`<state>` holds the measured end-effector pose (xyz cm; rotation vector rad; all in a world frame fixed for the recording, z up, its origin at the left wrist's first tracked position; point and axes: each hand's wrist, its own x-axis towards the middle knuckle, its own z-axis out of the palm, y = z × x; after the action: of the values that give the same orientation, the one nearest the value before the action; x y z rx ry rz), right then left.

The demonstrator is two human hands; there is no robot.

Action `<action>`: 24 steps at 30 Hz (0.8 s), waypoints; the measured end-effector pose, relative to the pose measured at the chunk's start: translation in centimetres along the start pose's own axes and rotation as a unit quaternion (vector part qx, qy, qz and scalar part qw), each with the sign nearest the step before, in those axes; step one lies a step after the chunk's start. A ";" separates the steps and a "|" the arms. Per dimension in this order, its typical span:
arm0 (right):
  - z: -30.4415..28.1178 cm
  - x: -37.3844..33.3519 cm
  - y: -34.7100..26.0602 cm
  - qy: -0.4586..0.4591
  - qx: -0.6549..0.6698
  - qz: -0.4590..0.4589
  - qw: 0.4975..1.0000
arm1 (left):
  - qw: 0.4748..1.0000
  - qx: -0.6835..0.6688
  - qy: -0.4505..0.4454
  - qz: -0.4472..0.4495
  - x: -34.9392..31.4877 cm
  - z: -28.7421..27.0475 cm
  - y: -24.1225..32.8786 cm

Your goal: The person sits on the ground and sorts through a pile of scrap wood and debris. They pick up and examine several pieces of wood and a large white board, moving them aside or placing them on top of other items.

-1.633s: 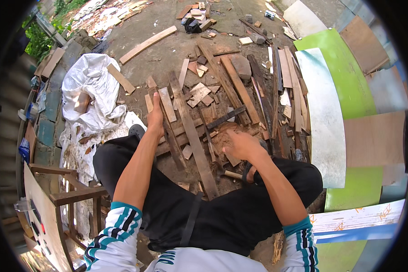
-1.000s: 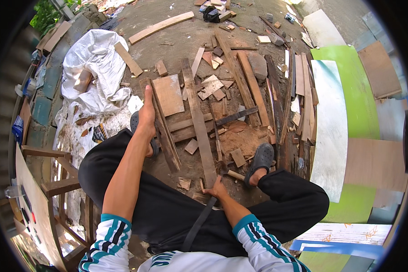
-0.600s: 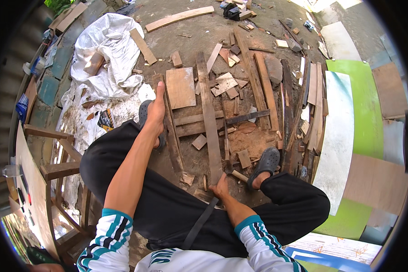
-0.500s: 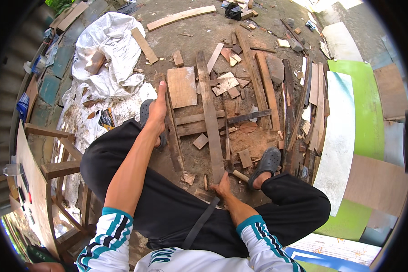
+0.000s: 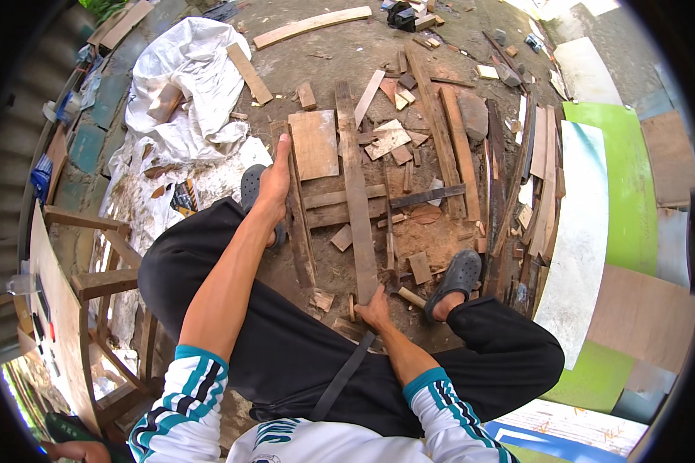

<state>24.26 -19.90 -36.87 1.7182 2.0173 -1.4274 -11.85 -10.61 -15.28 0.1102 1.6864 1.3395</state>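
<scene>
My left hand (image 5: 275, 185) is closed on the edge of a dark, narrow wooden plank (image 5: 296, 228), its thumb pointing up along the wood and its other fingers mostly hidden. My right hand (image 5: 374, 310) grips the near end of a longer brown plank (image 5: 355, 185), which stretches away from me between my feet. That board lies across two short crosswise wood pieces (image 5: 340, 197). A square plywood piece (image 5: 313, 145) rests between the two planks' far parts. Beside my right hand is a pale wooden handle (image 5: 411, 296), its other end hard to make out.
Offcuts and long strips (image 5: 459, 154) litter the dirt ahead and right. A white sack (image 5: 181, 85) lies far left, a wooden frame (image 5: 108, 284) near left. White and green sheets (image 5: 579, 231) line the right. Another person's hand (image 5: 77, 451) shows at lower left.
The view has shifted slightly. Both hands keep their holds, and the planks look nearly unmoved.
</scene>
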 end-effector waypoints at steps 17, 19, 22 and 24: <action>-1.1 2.7 -2.9 0.031 -0.013 -0.016 0.999 | 1.000 -0.019 0.006 0.003 0.8 -2.6 -0.8; -1.8 3.6 -3.8 0.022 -0.021 0.017 0.999 | 1.000 -0.014 0.016 -0.003 0.8 -2.5 -1.1; -1.9 5.0 -4.7 0.047 -0.022 -0.032 0.998 | 0.999 -0.008 0.025 -0.020 0.7 -2.9 -0.9; -2.3 6.2 -5.5 0.041 -0.003 -0.025 0.999 | 1.000 0.004 0.020 -0.023 0.2 -2.8 -0.7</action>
<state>18.63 -13.43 -36.46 1.7626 2.1187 -1.3855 -13.58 -12.72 -16.12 0.0485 1.7177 1.3091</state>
